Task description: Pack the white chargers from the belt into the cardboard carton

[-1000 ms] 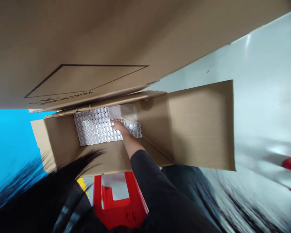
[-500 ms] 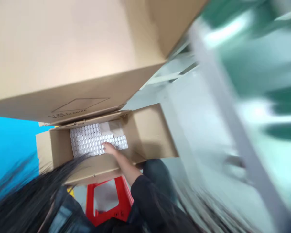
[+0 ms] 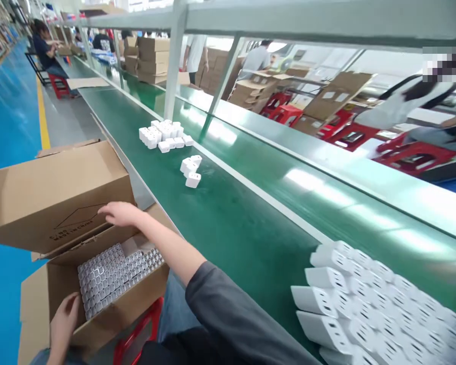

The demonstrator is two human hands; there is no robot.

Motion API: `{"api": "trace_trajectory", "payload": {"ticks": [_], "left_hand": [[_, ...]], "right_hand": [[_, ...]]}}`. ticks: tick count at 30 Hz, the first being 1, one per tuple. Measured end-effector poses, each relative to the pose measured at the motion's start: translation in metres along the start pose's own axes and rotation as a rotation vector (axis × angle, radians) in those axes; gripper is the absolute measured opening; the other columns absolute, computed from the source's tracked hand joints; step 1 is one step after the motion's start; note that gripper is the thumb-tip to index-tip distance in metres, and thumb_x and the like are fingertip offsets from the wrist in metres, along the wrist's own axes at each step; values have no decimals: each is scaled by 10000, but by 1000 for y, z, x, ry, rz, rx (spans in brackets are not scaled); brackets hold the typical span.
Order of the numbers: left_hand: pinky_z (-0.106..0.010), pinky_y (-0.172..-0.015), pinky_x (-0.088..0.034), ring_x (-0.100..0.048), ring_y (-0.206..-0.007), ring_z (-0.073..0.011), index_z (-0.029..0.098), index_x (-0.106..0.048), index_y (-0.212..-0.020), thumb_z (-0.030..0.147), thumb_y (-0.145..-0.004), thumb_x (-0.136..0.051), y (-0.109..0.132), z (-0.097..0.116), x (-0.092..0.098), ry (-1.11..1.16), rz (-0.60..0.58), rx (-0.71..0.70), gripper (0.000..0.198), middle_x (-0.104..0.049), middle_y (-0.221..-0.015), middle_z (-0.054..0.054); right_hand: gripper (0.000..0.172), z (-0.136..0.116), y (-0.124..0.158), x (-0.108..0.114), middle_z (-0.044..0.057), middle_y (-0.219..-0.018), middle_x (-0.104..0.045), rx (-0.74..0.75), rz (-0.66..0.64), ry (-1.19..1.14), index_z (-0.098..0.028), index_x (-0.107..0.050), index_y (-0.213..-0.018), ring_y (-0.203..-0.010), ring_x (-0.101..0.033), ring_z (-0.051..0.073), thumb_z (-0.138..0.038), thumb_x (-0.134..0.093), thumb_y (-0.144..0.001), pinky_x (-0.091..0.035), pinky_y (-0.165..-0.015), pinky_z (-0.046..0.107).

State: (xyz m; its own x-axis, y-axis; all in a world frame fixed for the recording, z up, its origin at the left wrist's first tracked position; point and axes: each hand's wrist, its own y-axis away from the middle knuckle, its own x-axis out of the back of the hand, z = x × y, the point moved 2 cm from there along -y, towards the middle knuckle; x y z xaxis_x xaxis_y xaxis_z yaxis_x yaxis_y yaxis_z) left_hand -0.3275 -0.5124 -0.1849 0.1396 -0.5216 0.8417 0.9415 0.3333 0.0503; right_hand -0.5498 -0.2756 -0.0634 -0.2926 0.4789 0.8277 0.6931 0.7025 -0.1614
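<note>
My right hand (image 3: 118, 213) is above the far side of an opened cardboard box (image 3: 123, 299), its fingers loosely bent and nothing visible in them. At the near left corner of that box is my left hand (image 3: 65, 320), thumb and fingers apart, beside the packed rows. Tightly set rows of small whitish block-shaped pieces (image 3: 102, 278) fill much of the box floor. On the green conveyor belt (image 3: 228, 243), a large cluster of white plug-adapter-like blocks (image 3: 372, 309) lies at the right. Farther along sit a smaller cluster (image 3: 163, 134) and several loose blocks (image 3: 192, 179).
A closed carton (image 3: 61, 187) stands directly behind the open box. A red stool (image 3: 139, 332) is below it. Grey posts (image 3: 172, 61) and a rail run along the belt. Seated co-workers, including a person (image 3: 45, 50) at far left, and stacked cartons (image 3: 152, 58) are beyond.
My view has swung up from the box to take in the belt. The right hand has lifted from the packed pieces to above the box's far side. The left hand now shows at the box.
</note>
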Motion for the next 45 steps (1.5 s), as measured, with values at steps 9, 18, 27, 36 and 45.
{"api": "trace_trajectory", "payload": {"ticks": [9,18,27,36,45], "left_hand": [[-372,-975,-514,-619,-1114,-226,228,-578,-1180,427,-895,-525,-36,297,-36,449,-66,-687,352,-637,-1192,-84],[-573,-1183,-177,-17,-1498,-401,220,-131,-1531,374,-610,-840,-113,482,-91,28,-328,-985,1173,-19,-1596,-227],[-522,-1164,-284,-346,-1371,-342,250,-226,-1495,393,-577,-824,-132,507,-107,54,-435,-1021,1105,-347,-1455,-139],[-520,-1185,-220,-246,-1408,-362,260,-333,-1460,482,-637,-797,-119,492,-92,-43,-363,-1276,970,-326,-1523,-112],[-645,-1170,-67,76,-1491,-423,283,-72,-1551,585,-507,-848,-122,508,-92,-203,-506,-1105,1335,25,-1635,-162]], "right_hand": [[521,103,186,185,76,-1225,-612,-492,1029,-126,-219,-587,-1289,-1148,-552,207,-120,-363,-830,-434,-1038,383],[816,218,197,194,91,-1477,-419,-708,859,-380,-240,-340,-1507,-907,-592,149,-121,-509,-717,-500,-974,364],[441,225,195,197,6,-1050,-682,-564,772,-311,-252,-601,-1224,-846,-600,156,-203,-625,-787,-508,-928,367],[470,224,192,196,1,-1065,-695,-430,611,-385,-252,-627,-1210,-1063,-618,192,-134,-589,-757,-467,-1031,406],[786,233,186,192,12,-1168,-691,-375,586,-566,-212,-525,-1354,-1155,-611,168,27,-398,-616,-445,-1089,412]]}}
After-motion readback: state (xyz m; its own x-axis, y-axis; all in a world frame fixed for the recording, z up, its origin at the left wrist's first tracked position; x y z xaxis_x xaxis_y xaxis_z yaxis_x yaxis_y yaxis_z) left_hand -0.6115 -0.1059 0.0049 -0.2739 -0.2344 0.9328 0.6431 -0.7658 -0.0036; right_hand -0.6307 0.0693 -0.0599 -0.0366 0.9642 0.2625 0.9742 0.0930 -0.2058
